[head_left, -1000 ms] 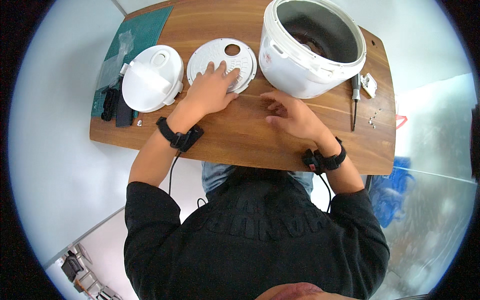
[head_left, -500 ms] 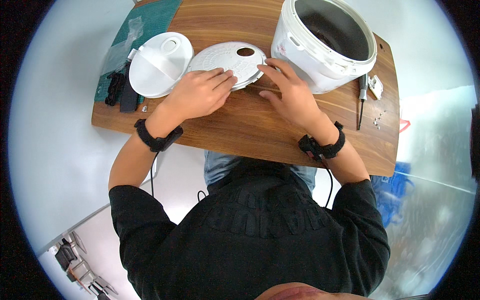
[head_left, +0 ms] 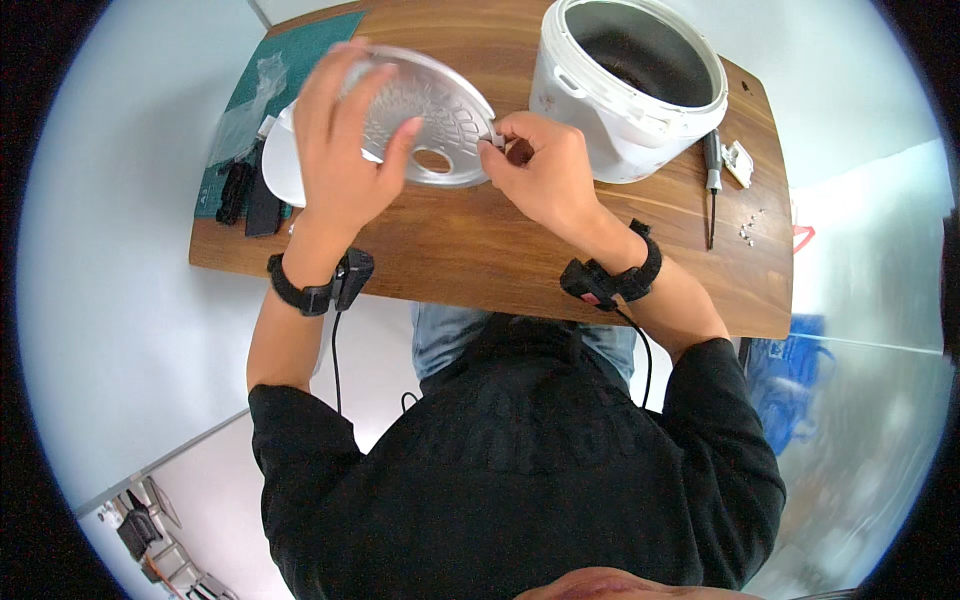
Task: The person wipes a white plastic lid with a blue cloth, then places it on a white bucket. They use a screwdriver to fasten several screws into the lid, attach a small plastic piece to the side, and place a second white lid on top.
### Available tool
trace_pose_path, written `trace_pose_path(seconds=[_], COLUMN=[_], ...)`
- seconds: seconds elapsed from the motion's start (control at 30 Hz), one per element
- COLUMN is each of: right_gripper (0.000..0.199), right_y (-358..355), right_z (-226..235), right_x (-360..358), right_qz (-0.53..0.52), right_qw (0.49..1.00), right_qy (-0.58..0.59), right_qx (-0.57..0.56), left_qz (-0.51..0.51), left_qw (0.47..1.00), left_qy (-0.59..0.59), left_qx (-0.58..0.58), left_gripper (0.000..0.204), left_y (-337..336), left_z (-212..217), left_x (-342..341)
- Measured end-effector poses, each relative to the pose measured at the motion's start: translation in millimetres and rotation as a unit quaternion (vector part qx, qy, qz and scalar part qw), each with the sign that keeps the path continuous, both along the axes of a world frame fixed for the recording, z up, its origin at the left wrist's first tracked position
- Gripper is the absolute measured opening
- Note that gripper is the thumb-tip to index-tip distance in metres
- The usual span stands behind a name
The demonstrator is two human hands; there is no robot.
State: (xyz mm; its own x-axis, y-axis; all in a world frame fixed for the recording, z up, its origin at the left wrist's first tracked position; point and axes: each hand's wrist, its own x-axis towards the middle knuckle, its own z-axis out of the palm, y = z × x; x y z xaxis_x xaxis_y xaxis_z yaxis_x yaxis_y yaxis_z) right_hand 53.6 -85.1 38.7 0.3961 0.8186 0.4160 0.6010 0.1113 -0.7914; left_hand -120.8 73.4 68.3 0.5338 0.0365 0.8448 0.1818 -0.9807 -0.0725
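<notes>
A round lid plate (head_left: 452, 95) is tilted up over the table, its silvery ribbed face showing and a round hole near its lower edge. My right hand (head_left: 545, 165) pinches the plate's right rim between thumb and fingers. At the opposite side, my left hand (head_left: 345, 150) has its fingers spread against or just beside the plate; motion blurs the fingertips, so contact is unclear. A smooth white lid (head_left: 284, 172) lies behind my left hand, mostly hidden by it. To the right stands a white rice-cooker body (head_left: 600, 135) with a dark inside.
A screwdriver (head_left: 713, 165), a small white plastic part (head_left: 738, 163) and several tiny screws (head_left: 748, 232) lie on the right of the wooden table (head_left: 480, 255). At left, a green mat (head_left: 322, 45) carries a clear plastic bag (head_left: 262, 90) and a black adapter-like block (head_left: 262, 205).
The plate was lying white side up; now it is lifted and flipped toward its silvery face. My right hand has closed on its rim, and my left hand has moved up and left.
</notes>
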Motion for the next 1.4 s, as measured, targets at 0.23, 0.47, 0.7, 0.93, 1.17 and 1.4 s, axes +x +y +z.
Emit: trace_pose_path(seconds=[0.23, 0.47, 0.7, 0.93, 1.17, 1.4], right_gripper=[0.025, 0.047, 0.057, 0.056, 0.054, 0.039], right_y=[-9, -33, -82, -67, -55, -57], right_z=[31, 56, 51, 29, 19, 21], right_x=[-11, 9, 124, 181, 180, 179], right_qz=[0.053, 0.086, -0.105, -0.097, -0.203, -0.219], right_qw=[0.937, 0.937, 0.967, 0.953, 0.96, 0.956], right_qy=[0.334, 0.329, 0.074, 0.145, 0.068, 0.086], right_qx=[0.093, 0.077, 0.218, 0.247, 0.179, 0.177], left_qz=[-0.012, -0.172, -0.248, -0.198, -0.127, -0.094], left_qw=[0.862, 0.759, 0.73, 0.739, 0.816, 0.882], left_qy=[-0.014, -0.028, 0.012, 0.072, 0.085, 0.056], left_qx=[-0.507, -0.628, -0.637, -0.64, -0.557, -0.458], left_gripper=[0.08, 0.05, 0.036, 0.041, 0.041, 0.042], left_y=[4, -26, -17, -25, -29, -20], left_z=[-11, 25, 53, 42, 48, 36], left_x=[-11, 52, 131, 168, 180, 192])
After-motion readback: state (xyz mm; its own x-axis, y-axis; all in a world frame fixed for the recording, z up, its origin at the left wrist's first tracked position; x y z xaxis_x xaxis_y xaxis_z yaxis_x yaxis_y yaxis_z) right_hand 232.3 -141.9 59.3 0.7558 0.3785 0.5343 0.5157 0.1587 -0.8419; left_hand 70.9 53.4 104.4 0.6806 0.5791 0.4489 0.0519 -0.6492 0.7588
